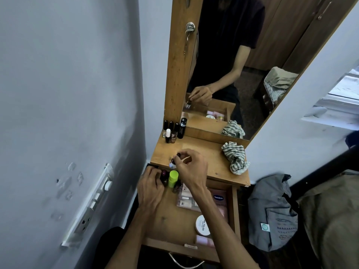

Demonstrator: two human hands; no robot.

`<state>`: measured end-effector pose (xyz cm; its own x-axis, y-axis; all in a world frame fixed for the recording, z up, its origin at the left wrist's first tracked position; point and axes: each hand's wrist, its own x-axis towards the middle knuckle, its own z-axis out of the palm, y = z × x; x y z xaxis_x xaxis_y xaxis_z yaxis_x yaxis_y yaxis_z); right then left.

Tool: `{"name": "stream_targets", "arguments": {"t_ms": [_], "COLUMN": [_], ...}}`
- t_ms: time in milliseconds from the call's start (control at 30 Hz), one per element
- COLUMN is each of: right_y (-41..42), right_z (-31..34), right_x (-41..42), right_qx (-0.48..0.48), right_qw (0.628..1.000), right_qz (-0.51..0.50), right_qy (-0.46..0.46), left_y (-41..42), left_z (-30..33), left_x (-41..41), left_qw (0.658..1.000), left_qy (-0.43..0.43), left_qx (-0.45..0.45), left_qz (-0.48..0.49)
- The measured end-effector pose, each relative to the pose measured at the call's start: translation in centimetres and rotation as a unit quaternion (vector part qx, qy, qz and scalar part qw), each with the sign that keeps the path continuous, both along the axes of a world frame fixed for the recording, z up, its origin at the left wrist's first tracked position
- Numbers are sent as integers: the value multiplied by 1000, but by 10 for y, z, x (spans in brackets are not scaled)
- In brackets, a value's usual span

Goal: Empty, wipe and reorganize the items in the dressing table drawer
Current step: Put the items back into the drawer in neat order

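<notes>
Both hands at drawer's back-left corner, right hand (191, 167) pinching small bottle (172, 164) over tabletop (204, 152) front edge, left hand (150, 188) clasping dark bottles beside green tube (173, 178), open drawer (174, 216) floor bare centre-left, checked cloth (236, 158) at tabletop's right edge.

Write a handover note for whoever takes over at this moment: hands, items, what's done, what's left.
Right hand: holding a small bottle by its cap at the tabletop's front edge.
Left hand: in the drawer's back-left corner, on dark bottles beside the green tube.
Drawer open; Vaseline pack, round tin and tubes inside.
Several small bottles stand by the mirror; striped cloth lies on the tabletop.
Left: finish emptying, wipe, reorganize.
</notes>
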<state>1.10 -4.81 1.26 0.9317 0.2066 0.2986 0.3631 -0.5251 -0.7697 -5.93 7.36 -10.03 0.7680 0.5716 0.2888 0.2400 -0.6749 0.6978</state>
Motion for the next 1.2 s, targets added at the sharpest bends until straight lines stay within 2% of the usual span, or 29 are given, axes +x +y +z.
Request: {"name": "stream_targets", "arguments": {"t_ms": [100, 233, 467, 667, 767, 867, 1000, 1200], "right_y": [-10, -9, 3, 4, 2, 1, -2, 14], "right_z": [-16, -40, -55, -64, -68, -70, -61, -1], "right_x": [-21, -39, -44, -42, -41, -41, -35, 14], "right_qx": [-34, -131, -240, -287, -283, -271, -224, -88], "right_qw": [998, 988, 968, 956, 957, 961, 974, 996], "right_qz": [38, 39, 58, 56, 56, 60, 37, -22], "right_qy": [35, 72, 47, 23, 14, 9, 1, -29], "left_y": [-1, 0, 0, 4, 7, 16, 32, 44], "left_z": [1, 0, 3, 13, 42, 76, 102, 105], "left_x": [-1, -3, -4, -3, 19, 53, 96, 116], "left_qw": [1000, 1000, 999, 996, 990, 988, 996, 995], "left_qy": [-9, -16, -27, -82, -133, -153, -83, -9], "left_qx": [-12, -19, -18, -12, 7, -15, 3, 76], "left_qz": [-4, -8, -3, 28, 38, 33, -8, -57]}}
